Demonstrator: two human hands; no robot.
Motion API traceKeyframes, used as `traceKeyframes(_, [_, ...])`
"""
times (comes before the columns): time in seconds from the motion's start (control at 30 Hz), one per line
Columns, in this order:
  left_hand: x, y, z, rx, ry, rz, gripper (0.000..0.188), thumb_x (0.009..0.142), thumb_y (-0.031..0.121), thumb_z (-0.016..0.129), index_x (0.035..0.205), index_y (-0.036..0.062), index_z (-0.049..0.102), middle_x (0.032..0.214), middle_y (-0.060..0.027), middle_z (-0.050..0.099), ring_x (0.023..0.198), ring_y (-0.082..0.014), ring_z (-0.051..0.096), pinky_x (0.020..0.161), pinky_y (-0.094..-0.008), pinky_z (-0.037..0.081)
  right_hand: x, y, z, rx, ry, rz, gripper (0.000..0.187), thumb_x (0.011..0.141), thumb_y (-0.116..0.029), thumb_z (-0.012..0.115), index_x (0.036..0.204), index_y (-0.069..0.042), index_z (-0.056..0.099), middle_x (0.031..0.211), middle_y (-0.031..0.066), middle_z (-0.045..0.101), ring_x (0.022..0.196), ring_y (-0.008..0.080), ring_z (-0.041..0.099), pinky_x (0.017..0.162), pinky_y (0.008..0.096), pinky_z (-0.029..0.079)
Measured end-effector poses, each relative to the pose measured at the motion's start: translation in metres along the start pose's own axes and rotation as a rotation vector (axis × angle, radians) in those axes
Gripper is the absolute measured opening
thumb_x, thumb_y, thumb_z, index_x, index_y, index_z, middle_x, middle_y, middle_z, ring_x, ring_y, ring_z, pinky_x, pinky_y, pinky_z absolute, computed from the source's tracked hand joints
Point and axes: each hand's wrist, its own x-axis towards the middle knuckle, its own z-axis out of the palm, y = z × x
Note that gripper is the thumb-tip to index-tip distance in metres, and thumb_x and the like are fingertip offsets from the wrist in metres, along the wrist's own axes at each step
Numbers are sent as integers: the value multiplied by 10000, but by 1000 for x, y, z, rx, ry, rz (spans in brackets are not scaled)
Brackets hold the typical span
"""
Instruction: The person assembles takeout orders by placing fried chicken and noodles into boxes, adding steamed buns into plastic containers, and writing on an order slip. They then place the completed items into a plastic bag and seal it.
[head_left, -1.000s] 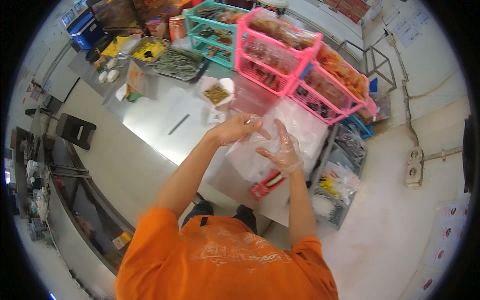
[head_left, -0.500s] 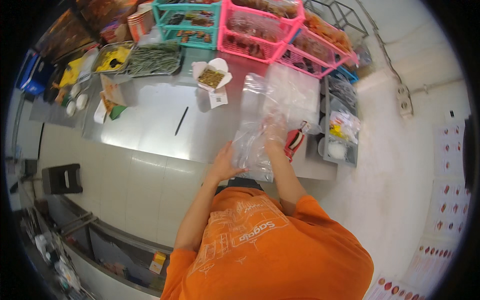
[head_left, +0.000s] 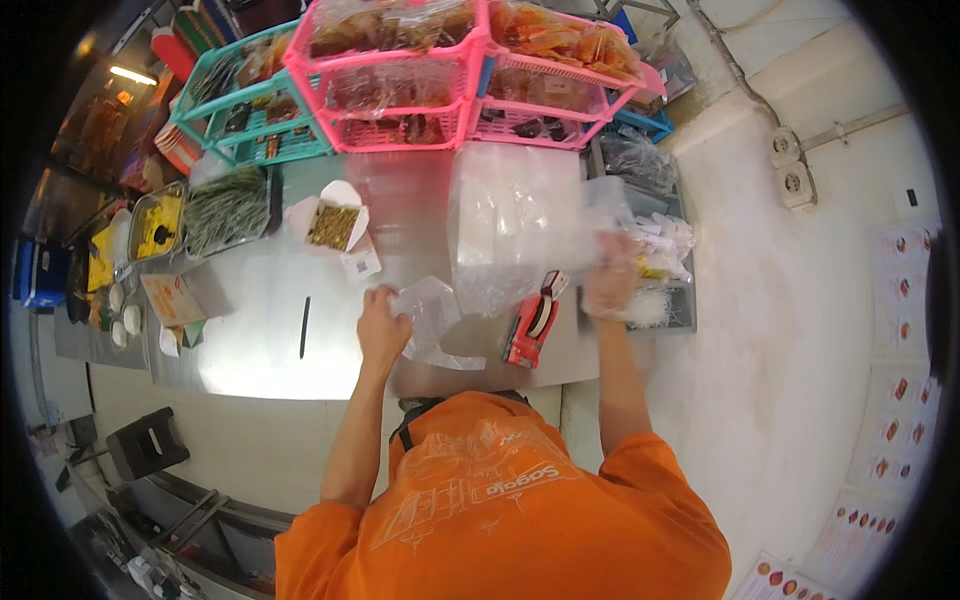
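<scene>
My left hand (head_left: pixel 383 328) is over the front part of the metal table, its curled fingers pinching the edge of a clear plastic bag (head_left: pixel 440 325). The bag lies loosely across the steel to the right of that hand. My right hand (head_left: pixel 612 275) is smeared by motion above the grey divided bin (head_left: pixel 684 308), so its fingers cannot be read. A translucent blur (head_left: pixel 606 200) hangs just beyond it. Between my hands rests a red tape dispenser (head_left: pixel 530 325). Behind it is a stack of clear plastic bags (head_left: pixel 515 215).
Pink baskets (head_left: pixel 395 130) and a teal basket (head_left: pixel 285 150) of packed food line the back. An open white box (head_left: pixel 340 215) of chopped filling, a black pen (head_left: pixel 305 328), a tray of green stalks (head_left: pixel 235 215) and a folded paper packet (head_left: pixel 172 300) occupy the left side.
My right hand has left the clear bag and swung right over the grey bin. The left hand stays at the bag. The view has shifted, showing more of the back baskets.
</scene>
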Motion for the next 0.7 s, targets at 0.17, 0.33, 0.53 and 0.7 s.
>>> traceKeyframes(0.17, [128, 129, 106, 276, -214, 103, 645, 766, 428, 694, 1294, 79, 572, 1185, -226, 603, 899, -360, 698, 779, -465, 560, -5, 6, 71, 218, -314, 31, 487, 811, -32, 603, 1298, -38, 604, 1298, 228, 586, 1177, 414, 581, 1027, 450, 469])
traceKeyframes(0.33, [206, 154, 216, 308, -305, 80, 564, 814, 440, 687, 1218, 64, 571, 1097, -191, 662, 783, -352, 715, 722, -451, 560, -4, 29, 124, 56, -834, 52, 482, 881, -106, 558, 1357, -29, 565, 1339, 225, 577, 1185, 397, 602, 995, 454, 500])
traceKeyframes(0.53, [215, 164, 213, 426, -271, 250, 252, 847, 250, 602, 971, 42, 672, 888, -150, 714, 790, -335, 724, 706, -456, 568, 26, 29, 199, -143, -1336, -25, 421, 956, -233, 501, 1331, -56, 578, 1340, 144, 623, 1177, 314, 633, 991, 448, 505])
traceKeyframes(0.7, [214, 166, 199, 373, -323, 306, 214, 845, 256, 616, 838, 70, 722, 851, -150, 722, 799, -328, 724, 681, -461, 567, 16, 54, 259, -183, -1016, -294, 417, 925, -366, 574, 1273, -148, 640, 1302, 162, 645, 1198, 306, 615, 1007, 452, 483])
